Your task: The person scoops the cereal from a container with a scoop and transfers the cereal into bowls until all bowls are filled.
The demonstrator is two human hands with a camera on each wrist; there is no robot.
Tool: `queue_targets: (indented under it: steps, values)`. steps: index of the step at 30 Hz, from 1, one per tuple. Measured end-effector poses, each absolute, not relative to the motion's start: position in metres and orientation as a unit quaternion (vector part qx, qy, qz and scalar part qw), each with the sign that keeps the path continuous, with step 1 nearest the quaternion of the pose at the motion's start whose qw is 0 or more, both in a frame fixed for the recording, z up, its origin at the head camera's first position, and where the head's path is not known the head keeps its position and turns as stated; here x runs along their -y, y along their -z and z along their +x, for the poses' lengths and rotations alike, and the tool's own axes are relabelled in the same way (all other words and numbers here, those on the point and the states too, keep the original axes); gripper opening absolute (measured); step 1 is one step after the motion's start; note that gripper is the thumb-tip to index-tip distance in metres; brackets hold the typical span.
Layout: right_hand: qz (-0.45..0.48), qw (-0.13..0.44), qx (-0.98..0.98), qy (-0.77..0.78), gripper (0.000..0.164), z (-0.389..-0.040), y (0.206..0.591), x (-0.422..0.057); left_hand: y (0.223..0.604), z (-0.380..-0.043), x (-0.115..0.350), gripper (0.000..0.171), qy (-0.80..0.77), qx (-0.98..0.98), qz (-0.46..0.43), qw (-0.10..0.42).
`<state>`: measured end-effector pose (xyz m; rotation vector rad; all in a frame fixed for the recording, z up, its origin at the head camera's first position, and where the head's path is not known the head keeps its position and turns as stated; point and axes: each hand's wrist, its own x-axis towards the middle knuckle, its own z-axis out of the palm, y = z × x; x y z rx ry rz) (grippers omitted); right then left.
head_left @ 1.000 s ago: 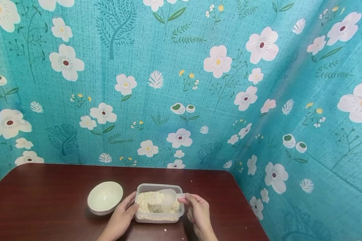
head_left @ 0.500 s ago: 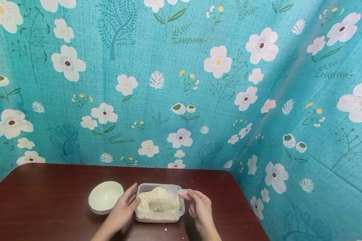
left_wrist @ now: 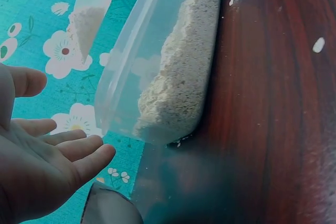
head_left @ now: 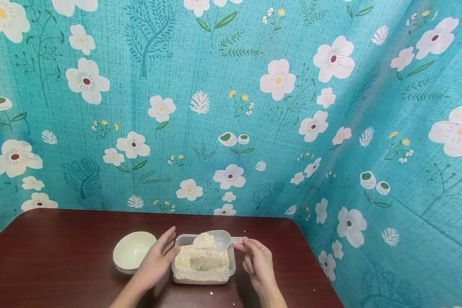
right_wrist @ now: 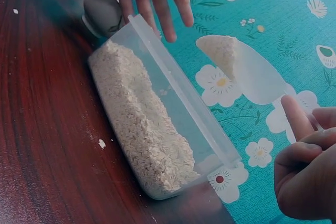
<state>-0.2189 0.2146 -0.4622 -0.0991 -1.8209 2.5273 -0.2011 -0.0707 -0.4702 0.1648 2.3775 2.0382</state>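
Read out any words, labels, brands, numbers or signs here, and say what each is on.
None: I can read no text on the clear container, the scoop, the white bowl or the table.
The blue cloth shows only printed flowers, leaves and trees.

The left hand has fingers extended, thumb apart; the right hand pinches with curled fingers.

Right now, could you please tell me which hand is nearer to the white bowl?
The left hand, beside the bowl; the right hand is past the container, holding the scoop.
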Motion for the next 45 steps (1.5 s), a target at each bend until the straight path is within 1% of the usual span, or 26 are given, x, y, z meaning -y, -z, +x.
queue_targets:
  steps: [7,18,30,38,45]
  values:
    - [-0.033,0.004,0.577,-0.816,0.012,-0.222,0.459,-0.206,0.463,-0.201,0.081,0.061,-0.647,-0.761,0.055,-0.015]
    - [-0.018,-0.003,0.568,-0.823,0.012,-0.227,0.46,-0.194,0.464,-0.2,0.092,0.061,-0.654,-0.755,0.046,-0.014]
    - [-0.01,-0.018,0.569,-0.822,0.011,-0.231,0.461,-0.174,0.461,-0.193,0.112,0.06,-0.661,-0.748,0.051,-0.044]
    - [-0.014,-0.034,0.573,-0.819,0.012,-0.233,0.46,-0.163,0.46,-0.191,0.125,0.059,-0.661,-0.748,0.035,-0.04]
    - [-0.009,-0.047,0.573,-0.818,0.012,-0.235,0.461,-0.153,0.459,-0.185,0.138,0.057,-0.653,-0.755,0.019,-0.054]
